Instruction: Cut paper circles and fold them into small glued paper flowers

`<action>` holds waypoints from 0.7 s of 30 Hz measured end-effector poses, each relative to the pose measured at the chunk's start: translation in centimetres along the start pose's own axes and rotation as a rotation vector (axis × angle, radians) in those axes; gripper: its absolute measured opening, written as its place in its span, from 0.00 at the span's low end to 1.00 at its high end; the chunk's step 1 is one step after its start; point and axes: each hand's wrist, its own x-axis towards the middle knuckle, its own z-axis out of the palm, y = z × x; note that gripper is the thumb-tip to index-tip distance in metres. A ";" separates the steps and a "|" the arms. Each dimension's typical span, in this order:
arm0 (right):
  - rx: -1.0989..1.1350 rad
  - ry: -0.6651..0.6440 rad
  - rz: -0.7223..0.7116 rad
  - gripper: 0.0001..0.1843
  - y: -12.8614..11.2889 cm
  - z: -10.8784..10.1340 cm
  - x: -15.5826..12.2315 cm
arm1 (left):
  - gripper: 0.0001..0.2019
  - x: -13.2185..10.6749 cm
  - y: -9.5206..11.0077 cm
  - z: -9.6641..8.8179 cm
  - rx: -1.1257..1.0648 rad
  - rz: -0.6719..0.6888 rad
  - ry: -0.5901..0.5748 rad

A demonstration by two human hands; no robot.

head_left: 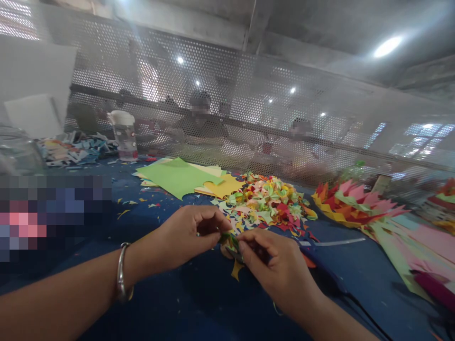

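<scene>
Low over the blue table [170, 303], my left hand [185, 237] and my right hand [279, 263] meet fingertip to fingertip. Between them is a small folded piece of green paper [231, 240], pinched from both sides and partly covered by the fingers. A yellow paper scrap [236, 271] shows just below it. Beyond my fingers spreads a heap of small cut paper pieces [270, 199] in green, yellow, pink and red. Green paper sheets [177, 177] lie behind my left hand, with yellow sheets [227, 186] beside them.
On the right stand layered pointed paper shapes [355, 203], near a clear strip [337, 242] and a black cord [366, 308]. At the back left are a lidded cup [124, 137] and a pile of blue-white scraps [78, 149]. People sit behind a perforated screen [241, 99].
</scene>
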 end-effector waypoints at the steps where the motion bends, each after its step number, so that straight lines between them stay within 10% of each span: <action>1: -0.006 0.000 0.001 0.09 0.0 0.0 0.0 | 0.08 0.0 0.0 0.0 0.034 0.015 -0.001; 21: -0.067 -0.031 0.083 0.12 0.0 -0.9 -0.3 | 0.11 -0.1 0.8 -0.4 0.042 0.041 0.030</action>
